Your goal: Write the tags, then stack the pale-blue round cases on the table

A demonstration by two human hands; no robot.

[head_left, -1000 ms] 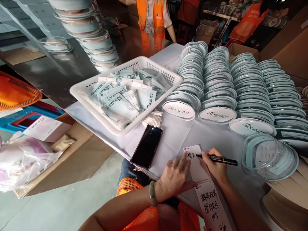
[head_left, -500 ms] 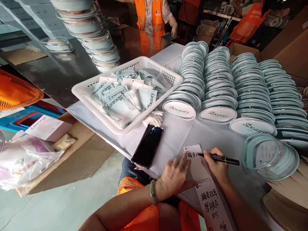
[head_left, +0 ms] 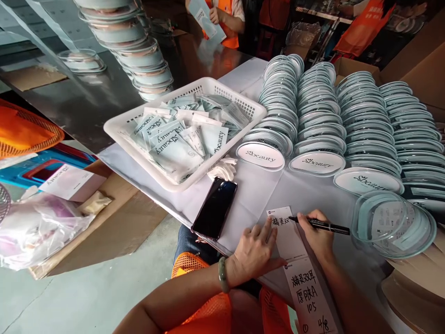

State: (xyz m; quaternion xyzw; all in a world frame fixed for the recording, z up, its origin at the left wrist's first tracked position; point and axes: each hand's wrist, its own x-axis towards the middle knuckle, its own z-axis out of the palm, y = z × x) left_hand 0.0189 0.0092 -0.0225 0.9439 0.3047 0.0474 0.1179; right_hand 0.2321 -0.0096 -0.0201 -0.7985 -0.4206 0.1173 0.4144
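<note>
Black marker [head_left: 330,227], grip [head_left: 320,237] probably near nib [head_left: 291,218]

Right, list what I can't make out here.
All in the head view:
Container stack: top cut off by the upper edge.
White basket: floor hidden by packets.
Lower slip: end cut off by the bottom edge.
Upper slip: fine print too small.
Left hand: palm hidden by its own back.
Co-worker: head cut off by the upper edge.

One marker [head_left: 328,226], two labels [head_left: 291,241], one phone [head_left: 216,208], one basket [head_left: 210,162].
</note>
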